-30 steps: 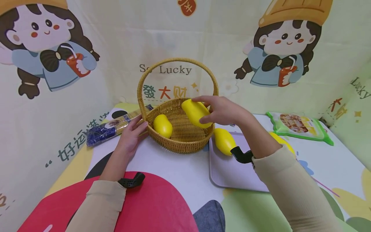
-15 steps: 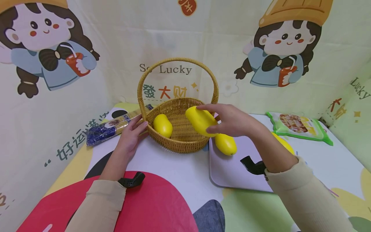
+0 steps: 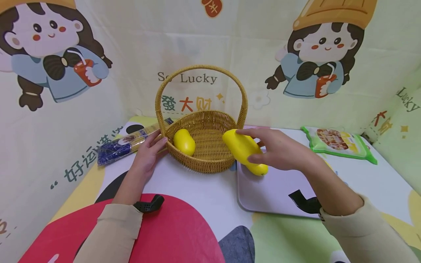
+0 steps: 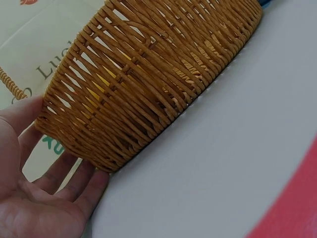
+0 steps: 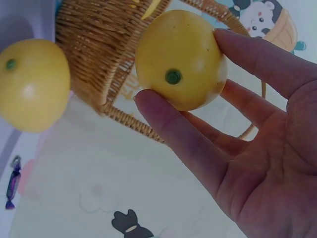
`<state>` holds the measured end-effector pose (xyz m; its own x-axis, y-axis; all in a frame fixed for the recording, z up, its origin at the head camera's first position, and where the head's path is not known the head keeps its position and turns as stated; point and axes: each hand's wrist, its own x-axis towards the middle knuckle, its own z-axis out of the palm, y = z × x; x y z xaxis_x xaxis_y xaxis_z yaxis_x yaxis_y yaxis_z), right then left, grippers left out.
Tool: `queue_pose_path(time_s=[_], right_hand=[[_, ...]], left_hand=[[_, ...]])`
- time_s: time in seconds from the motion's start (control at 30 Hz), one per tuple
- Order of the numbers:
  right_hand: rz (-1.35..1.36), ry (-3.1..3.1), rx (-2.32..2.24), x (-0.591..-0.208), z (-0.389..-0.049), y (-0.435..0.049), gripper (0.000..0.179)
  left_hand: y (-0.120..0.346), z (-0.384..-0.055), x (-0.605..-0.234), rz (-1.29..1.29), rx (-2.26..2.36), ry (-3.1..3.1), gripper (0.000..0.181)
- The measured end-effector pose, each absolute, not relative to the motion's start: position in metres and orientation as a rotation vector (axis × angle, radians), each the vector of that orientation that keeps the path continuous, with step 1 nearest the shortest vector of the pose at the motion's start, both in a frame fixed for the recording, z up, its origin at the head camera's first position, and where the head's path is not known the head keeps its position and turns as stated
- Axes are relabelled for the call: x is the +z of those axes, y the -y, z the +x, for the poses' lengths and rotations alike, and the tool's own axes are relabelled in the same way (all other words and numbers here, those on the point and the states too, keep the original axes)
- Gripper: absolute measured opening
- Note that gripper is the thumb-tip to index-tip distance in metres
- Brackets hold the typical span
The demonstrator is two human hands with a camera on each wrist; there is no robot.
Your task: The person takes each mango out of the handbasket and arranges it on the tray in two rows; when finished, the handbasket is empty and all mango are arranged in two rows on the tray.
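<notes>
My right hand [image 3: 281, 148] pinches a yellow mango [image 3: 241, 146] between thumb and fingers, just outside the right rim of the wicker basket [image 3: 210, 166]. The right wrist view shows this mango's end [image 5: 185, 54] with a green stem spot. Beneath it, partly covered, another mango [image 3: 258, 169] lies on the pale purple tray [image 3: 273, 201]. A further mango [image 3: 184, 142] rests inside the basket at the left. On the basket's left side my left hand [image 3: 148, 155] holds the wall, with its thumb at the rim and fingers [image 4: 74, 181] against the lower weave.
A blue and clear pack of noodles [image 3: 128, 144] lies left of the basket, behind the left hand. At the back right is a green-edged food bag [image 3: 338, 142]. A small purple-wrapped candy [image 5: 13, 183] shows in the right wrist view. The basket's tall handle [image 3: 202, 67] arches overhead.
My right hand has carried its mango from above the basket rightward and down toward me, past the rim to over the tray. The left hand and basket have stayed put.
</notes>
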<state>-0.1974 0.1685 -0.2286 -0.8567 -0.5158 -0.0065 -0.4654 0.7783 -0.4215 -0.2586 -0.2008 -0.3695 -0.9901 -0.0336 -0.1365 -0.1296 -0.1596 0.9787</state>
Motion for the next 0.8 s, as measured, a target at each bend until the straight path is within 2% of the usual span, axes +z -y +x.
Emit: queue_pose_path(time_s=[0.5,0.8], right_hand=[[-0.625,-2.86,-0.569,-0.25,-0.169,-0.188,0.071],[-0.623,-2.915,-0.47,-0.255,-0.151,-0.188,0.071]], left_hand=[[0.198,-0.258,-0.369,-0.206,2.335,-1.997,0.064],[0.2,-0.257,-0.368,-0.199,2.336,-1.998,0.065]])
